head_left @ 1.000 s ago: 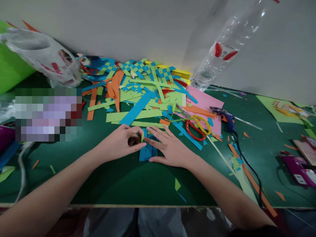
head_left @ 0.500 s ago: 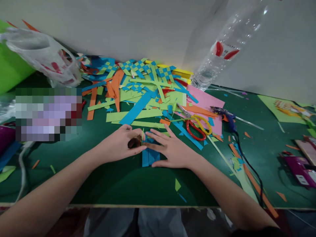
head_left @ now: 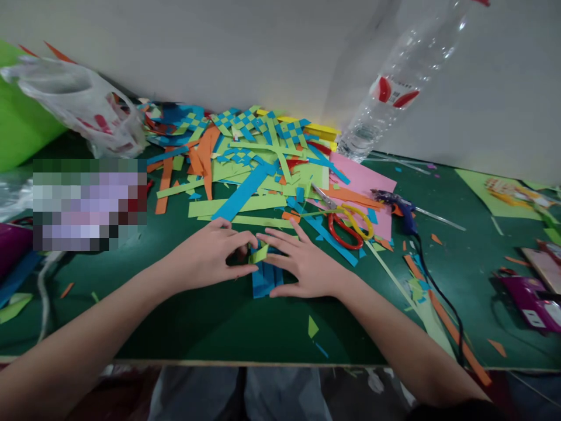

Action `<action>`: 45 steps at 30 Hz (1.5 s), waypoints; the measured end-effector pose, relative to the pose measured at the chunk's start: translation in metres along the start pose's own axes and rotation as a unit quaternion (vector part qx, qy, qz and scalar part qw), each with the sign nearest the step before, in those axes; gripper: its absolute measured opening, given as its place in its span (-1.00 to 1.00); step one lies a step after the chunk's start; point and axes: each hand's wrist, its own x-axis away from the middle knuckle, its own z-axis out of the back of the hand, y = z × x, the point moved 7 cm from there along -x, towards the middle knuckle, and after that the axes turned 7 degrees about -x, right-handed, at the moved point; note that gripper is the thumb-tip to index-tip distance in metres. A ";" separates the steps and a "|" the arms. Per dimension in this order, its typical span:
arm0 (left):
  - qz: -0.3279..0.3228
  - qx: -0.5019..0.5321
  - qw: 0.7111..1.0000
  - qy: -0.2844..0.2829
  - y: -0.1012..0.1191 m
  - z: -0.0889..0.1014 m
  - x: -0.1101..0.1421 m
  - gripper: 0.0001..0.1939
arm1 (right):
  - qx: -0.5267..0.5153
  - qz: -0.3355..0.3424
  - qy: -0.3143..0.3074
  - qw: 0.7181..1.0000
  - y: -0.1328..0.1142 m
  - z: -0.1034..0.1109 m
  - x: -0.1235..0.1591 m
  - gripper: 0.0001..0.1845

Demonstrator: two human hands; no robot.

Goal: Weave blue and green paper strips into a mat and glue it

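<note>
Several blue paper strips (head_left: 264,279) lie side by side on the green table (head_left: 219,316), near its front edge. My right hand (head_left: 302,263) rests flat on them with its fingers spread. My left hand (head_left: 214,254) is curled just to their left, its thumb and fingers pinching the end of a light green paper strip (head_left: 258,254) that crosses the top of the blue strips.
A heap of cut and woven paper strips (head_left: 249,158) fills the table behind my hands. Red and yellow scissors (head_left: 348,225) and a glue gun (head_left: 397,204) with its cord lie to the right. A clear bottle (head_left: 394,88) leans on the wall; a plastic bag (head_left: 83,105) sits at left.
The green strip, upright and edge-on between my fingers before, now lies flatter across the blue strips. The blue strips have slid a little toward the right under my right hand.
</note>
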 end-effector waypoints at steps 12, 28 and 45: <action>-0.024 -0.069 0.985 0.154 0.002 0.002 0.017 -0.65 | 0.042 0.012 0.165 0.985 0.005 0.020 0.003 -0.78; -0.104 -0.105 0.971 0.190 0.016 0.000 0.017 -0.83 | -0.098 -0.003 0.120 0.988 0.009 0.002 -0.005 -0.58; -0.079 -0.095 0.981 0.151 0.014 -0.007 0.012 -0.92 | -0.126 -0.044 0.099 0.986 0.013 -0.001 -0.010 -0.73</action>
